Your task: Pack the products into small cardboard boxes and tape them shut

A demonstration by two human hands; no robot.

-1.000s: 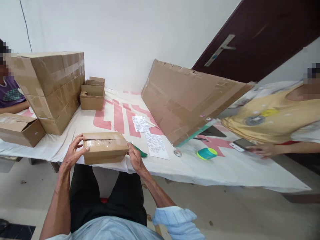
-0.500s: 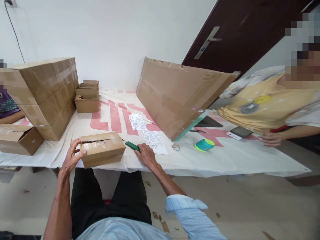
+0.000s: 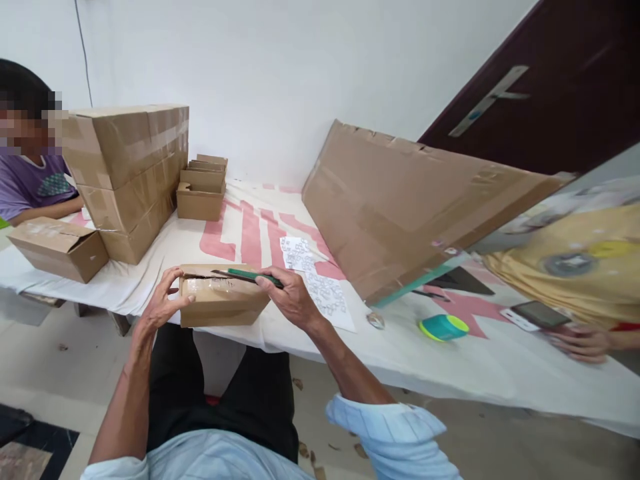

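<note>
A small cardboard box (image 3: 225, 311) rests at the table's front edge, its taped top split along a dark slit. My left hand (image 3: 164, 300) grips the box's left end, thumb on the near top edge and fingers behind. In my right hand (image 3: 290, 297) is a green utility knife (image 3: 250, 274), held low across the top of the box and pointing left along the slit. Whether the blade touches the cardboard I cannot tell. Printed paper sheets (image 3: 327, 297) lie just right of the box.
Stacked taped cartons (image 3: 145, 173) stand at left, with another box (image 3: 60, 248) before them and open boxes (image 3: 201, 197) behind. A large cardboard panel (image 3: 400, 200) leans at right. Beyond the tape roll (image 3: 375, 321) is a teal container (image 3: 444, 327). People sit at both sides.
My right hand has brought the knife from the table beside the box up over its top. The view has turned, so the surroundings appear shifted right.
</note>
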